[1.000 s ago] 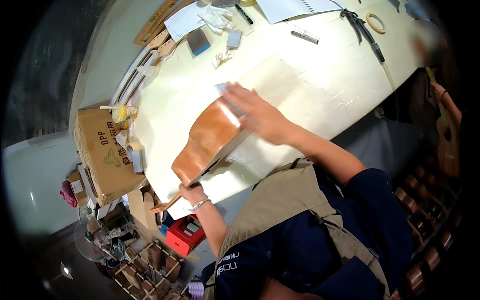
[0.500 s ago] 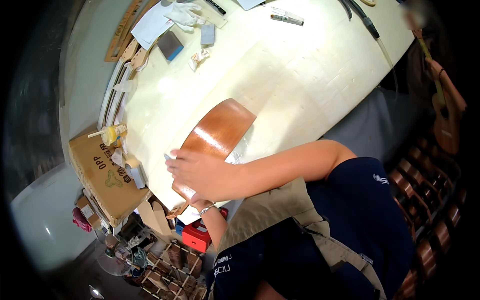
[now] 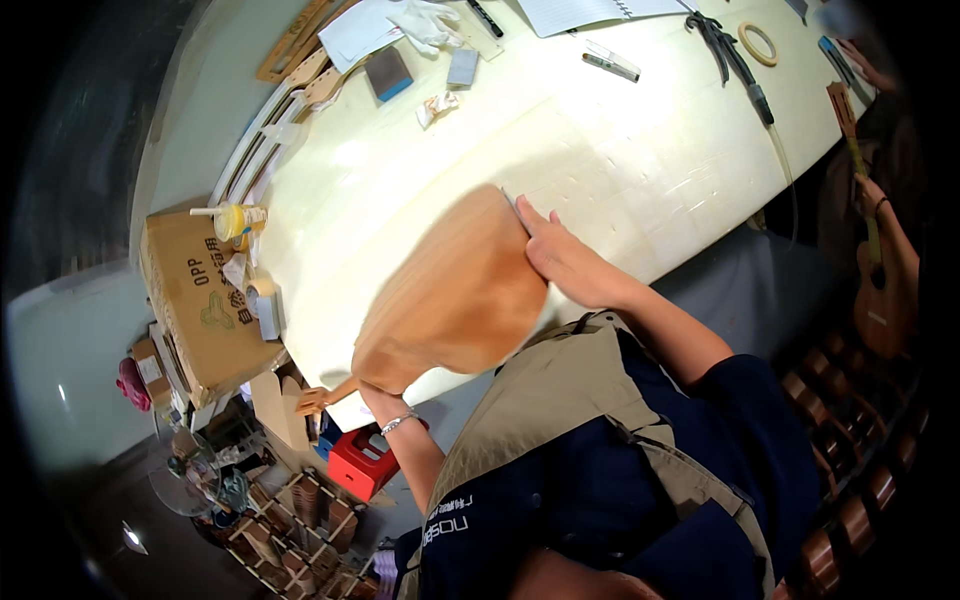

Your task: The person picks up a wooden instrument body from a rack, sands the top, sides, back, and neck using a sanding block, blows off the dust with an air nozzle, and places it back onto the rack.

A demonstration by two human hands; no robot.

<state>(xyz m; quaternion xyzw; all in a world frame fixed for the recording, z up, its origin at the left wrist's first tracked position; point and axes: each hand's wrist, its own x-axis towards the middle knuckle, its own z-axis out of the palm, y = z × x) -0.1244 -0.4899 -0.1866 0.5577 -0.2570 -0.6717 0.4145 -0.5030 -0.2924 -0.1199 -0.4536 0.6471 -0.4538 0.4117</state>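
A brown wooden ukulele point(image 3: 460, 285) is tilted over the near part of the table, its broad back facing up and its headstock point(image 3: 312, 400) pointing to the lower left. My left hand point(image 3: 378, 394) holds it where the neck meets the body; the fingers are hidden beneath the wood. My right hand point(image 3: 562, 258) lies against the rounded far-right end of the body, fingers stretched along the rim. A thin grey piece point(image 3: 511, 198), perhaps sandpaper, shows between its fingertips and the wood.
On the table point(image 3: 660, 150) are a blue-edged sanding block point(image 3: 388, 74), a grey block point(image 3: 462, 68), crumpled paper point(image 3: 436, 108), pens point(image 3: 611, 66), an air hose point(image 3: 758, 98) and a tape roll point(image 3: 757, 44). At left, a drink cup point(image 3: 240, 220) tops a carton point(image 3: 200, 310). Another person holds a ukulele point(image 3: 878, 300) at right.
The ukulele has turned from showing its glossy side to showing its back. My right hand has moved right, from the body's near-left part to its far-right end. The view has shifted.
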